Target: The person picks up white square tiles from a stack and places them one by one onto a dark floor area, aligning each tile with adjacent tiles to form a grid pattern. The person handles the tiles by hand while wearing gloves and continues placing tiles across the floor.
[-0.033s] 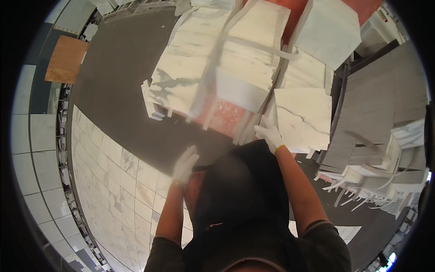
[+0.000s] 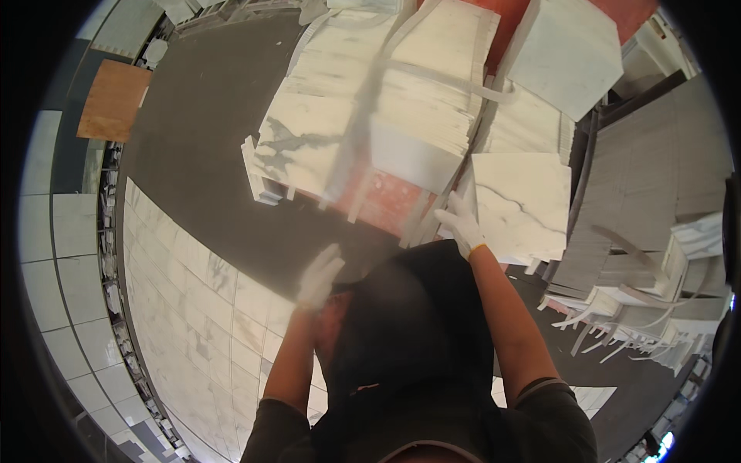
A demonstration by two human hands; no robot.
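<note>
My left hand (image 2: pixel 320 279), in a white glove, hangs above the grey floor near the edge of the laid tiles. Its fingers are stretched out and nothing shows in them. My right hand (image 2: pixel 461 224), gloved too, has its fingers apart beside the left edge of a white marble tile (image 2: pixel 521 204) with a dark vein. Whether the fingertips touch that edge, I cannot tell. Pale strips (image 2: pixel 423 222) stand just left of this hand. Ahead lies a wide stack of marble tiles (image 2: pixel 309 116) with grey veining, and a red surface (image 2: pixel 386 202) shows at its near side.
Laid marble tiles (image 2: pixel 197 297) cover the floor at the left. A brown board (image 2: pixel 113 100) lies at the far left. To the right stand grey stacked slabs (image 2: pixel 629 193) with loose pale strips (image 2: pixel 594 328) jutting out. Another pale slab (image 2: pixel 567 58) rests at the far right.
The view has shifted a little. Both hands keep nearly the same pose, the left slightly higher and further right in the picture.
</note>
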